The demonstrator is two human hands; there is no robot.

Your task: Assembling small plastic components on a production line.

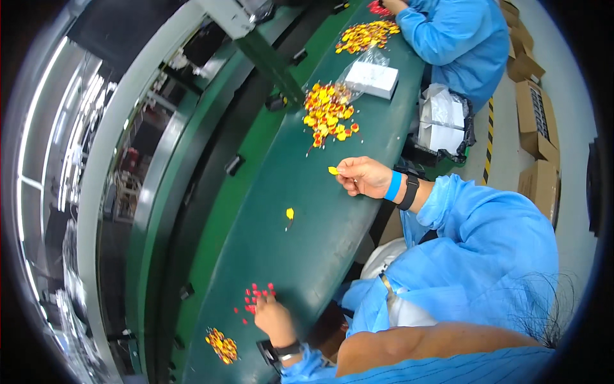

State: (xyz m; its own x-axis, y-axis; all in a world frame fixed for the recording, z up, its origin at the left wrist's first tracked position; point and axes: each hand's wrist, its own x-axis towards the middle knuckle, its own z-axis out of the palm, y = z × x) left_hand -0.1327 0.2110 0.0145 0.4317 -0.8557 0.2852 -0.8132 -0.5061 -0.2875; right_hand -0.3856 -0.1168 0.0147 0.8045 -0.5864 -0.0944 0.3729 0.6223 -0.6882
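My right hand (pixel 363 176), with a blue band and a black wristband, is raised over the green conveyor belt (pixel 326 211). Its thumb and forefinger pinch a small yellow piece (pixel 333 171). Below it on the belt lies a single yellow piece (pixel 290 214) with a thin dark stem. Down at the near end, my left hand (pixel 274 320) has its fingers bunched among several small red pieces (pixel 251 299); what sits between the fingertips is hidden. A small pile of yellow-and-red pieces (pixel 221 346) lies just left of that hand.
Farther up the belt are a large pile of yellow-and-red pieces (pixel 327 114), a white box (pixel 372 79) with clear plastic, and another pile (pixel 366 36). A co-worker in blue (pixel 457 48) sits beyond. A black-lined bin (pixel 441 121) and cardboard boxes (pixel 536 121) stand right.
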